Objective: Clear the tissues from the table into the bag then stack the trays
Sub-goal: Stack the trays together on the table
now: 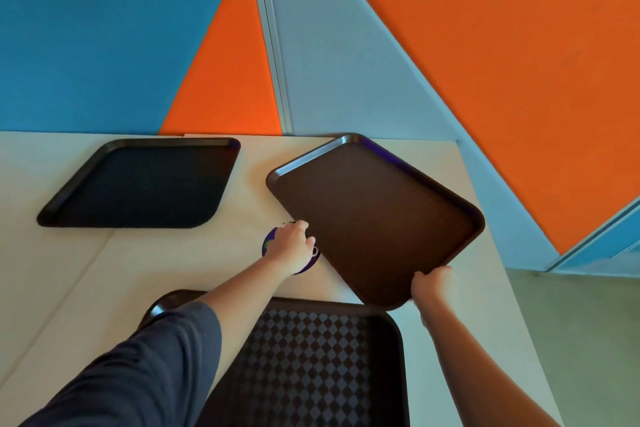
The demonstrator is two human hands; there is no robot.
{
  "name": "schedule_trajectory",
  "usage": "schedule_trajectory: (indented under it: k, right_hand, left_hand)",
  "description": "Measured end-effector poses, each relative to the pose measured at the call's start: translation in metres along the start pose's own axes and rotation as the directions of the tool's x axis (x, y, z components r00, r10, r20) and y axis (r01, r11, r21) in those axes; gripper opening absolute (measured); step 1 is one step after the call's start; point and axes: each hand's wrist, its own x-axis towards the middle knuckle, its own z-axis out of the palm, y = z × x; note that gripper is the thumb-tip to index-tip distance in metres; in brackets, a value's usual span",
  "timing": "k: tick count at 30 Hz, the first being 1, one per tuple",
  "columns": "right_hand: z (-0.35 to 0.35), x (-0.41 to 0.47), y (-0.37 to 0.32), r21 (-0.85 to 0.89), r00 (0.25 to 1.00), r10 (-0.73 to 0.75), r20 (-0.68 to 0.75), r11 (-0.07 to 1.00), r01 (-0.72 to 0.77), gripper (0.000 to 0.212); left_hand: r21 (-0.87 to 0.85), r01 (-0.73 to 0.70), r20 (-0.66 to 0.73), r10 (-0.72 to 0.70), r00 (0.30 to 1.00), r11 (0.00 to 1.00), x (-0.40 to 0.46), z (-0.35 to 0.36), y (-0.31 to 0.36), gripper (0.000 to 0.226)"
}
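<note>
Three dark brown trays are in view on the pale table [62, 270]. One tray [138, 184] lies flat at the back left. A second tray [311, 364], with a diamond-patterned floor, sits nearest me at the bottom. The third tray [377, 215] is turned diagonally at the right, its near corner over the patterned tray. My right hand [433, 284] grips that near corner. My left hand [292, 243] holds the tray's left edge, fingers curled at the rim. No tissues or bag are visible.
A round dark blue sticker or disc [311, 260] lies on the table under my left hand. The table's right edge [491, 253] drops to a greenish floor. Blue, orange and grey wall panels stand right behind the table.
</note>
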Motion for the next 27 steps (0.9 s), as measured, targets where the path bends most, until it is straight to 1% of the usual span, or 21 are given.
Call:
schedule_trajectory:
  k: [2, 5, 8, 11, 13, 15, 17, 19, 20, 22, 25, 27]
  right_hand:
    - [-0.002, -0.003, -0.005, 0.008, 1.000, -0.002, 0.003, 1.000, 0.002, 0.029]
    - [-0.006, -0.005, -0.011, 0.023, 1.000, -0.007, 0.024, 1.000, 0.007, 0.038]
    - [-0.016, -0.007, -0.022, 0.085, 0.999, -0.047, 0.012, 0.995, 0.046, 0.037]
    - [-0.031, -0.012, -0.034, 0.128, 0.996, -0.086, -0.028, 0.988, 0.089, 0.033]
    - [-0.038, -0.017, -0.038, 0.128, 0.993, -0.104, -0.063, 0.986, 0.112, 0.031]
    - [-0.044, -0.023, -0.038, 0.127, 0.990, -0.122, -0.067, 0.983, 0.129, 0.029]
    - [-0.049, -0.028, -0.034, 0.135, 0.987, -0.151, -0.054, 0.978, 0.157, 0.028]
    - [-0.055, -0.034, -0.028, 0.140, 0.980, -0.192, -0.046, 0.970, 0.197, 0.029]
    - [-0.058, -0.038, -0.024, 0.146, 0.977, -0.212, -0.037, 0.965, 0.215, 0.030]
    - [-0.064, -0.049, -0.017, 0.189, 0.970, -0.243, -0.010, 0.952, 0.241, 0.030]
    - [-0.066, -0.066, -0.008, 0.261, 0.969, -0.246, 0.032, 0.938, 0.230, 0.030]
    - [-0.066, -0.079, -0.002, 0.291, 0.966, -0.250, 0.069, 0.931, 0.220, 0.029]
  left_hand:
    - [0.009, -0.019, 0.034, 0.018, 0.999, 1.000, -0.004, -0.003, 0.003, 0.042]
    - [0.028, -0.027, 0.048, 0.025, 0.999, 0.999, -0.010, -0.010, 0.008, 0.042]
    - [0.016, 0.017, 0.042, -0.017, 0.999, 1.000, -0.017, -0.019, 0.010, 0.044]
    - [-0.050, 0.086, 0.056, -0.083, 0.995, 0.995, -0.023, -0.024, 0.009, 0.048]
    - [-0.121, 0.128, 0.059, -0.121, 0.991, 0.984, -0.027, -0.027, 0.008, 0.051]
    - [-0.246, 0.169, 0.042, -0.164, 0.986, 0.954, -0.032, -0.035, 0.007, 0.055]
    - [-0.400, 0.202, -0.014, -0.226, 0.974, 0.894, -0.037, -0.044, 0.004, 0.058]
    - [-0.513, 0.204, -0.111, -0.300, 0.947, 0.834, -0.039, -0.055, -0.006, 0.059]
    - [-0.513, 0.211, -0.165, -0.336, 0.927, 0.832, -0.039, -0.061, -0.015, 0.059]
    - [-0.437, 0.259, -0.231, -0.386, 0.893, 0.861, -0.041, -0.073, -0.036, 0.061]
    - [-0.332, 0.339, -0.226, -0.423, 0.878, 0.880, -0.050, -0.086, -0.065, 0.063]
    - [-0.292, 0.358, -0.224, -0.428, 0.876, 0.887, -0.059, -0.092, -0.082, 0.063]
